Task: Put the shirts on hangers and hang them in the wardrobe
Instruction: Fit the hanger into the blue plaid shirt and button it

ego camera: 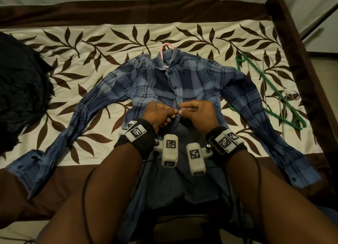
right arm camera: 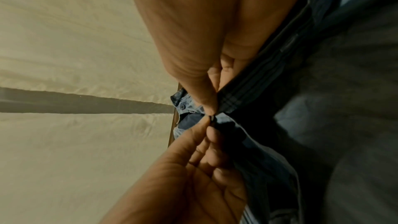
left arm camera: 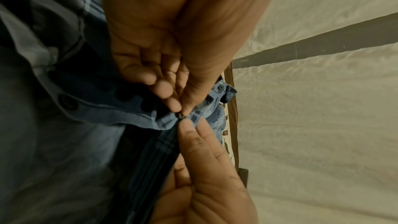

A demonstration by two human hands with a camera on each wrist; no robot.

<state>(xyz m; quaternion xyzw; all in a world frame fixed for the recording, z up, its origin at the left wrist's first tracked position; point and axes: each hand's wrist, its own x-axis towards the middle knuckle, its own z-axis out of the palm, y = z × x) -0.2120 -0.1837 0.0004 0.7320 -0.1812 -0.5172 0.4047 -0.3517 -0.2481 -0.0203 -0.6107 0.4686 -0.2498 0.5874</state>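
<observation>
A blue plaid shirt (ego camera: pixel 146 82) lies face up on the bed, sleeves spread wide. A pink hanger (ego camera: pixel 165 48) sits inside its collar with the hook poking out. The upper buttons are fastened; below my hands the front lies open. My left hand (ego camera: pixel 173 113) pinches the placket edge at a small dark button (left arm camera: pixel 182 115). My right hand (ego camera: pixel 183 109) pinches the opposite placket edge right against it. In the wrist views the left hand's (left arm camera: pixel 183 110) and right hand's (right arm camera: pixel 212 111) fingertips meet at that button (right arm camera: pixel 212 118).
A green hanger (ego camera: pixel 270 86) and thin wire hangers (ego camera: pixel 282 90) lie on the leaf-print bedsheet (ego camera: pixel 82 42) to the right, partly under the shirt's sleeve. A dark heap of clothing (ego camera: pixel 22 90) sits at the left. The dark wooden bed frame (ego camera: pixel 292 33) runs along the right.
</observation>
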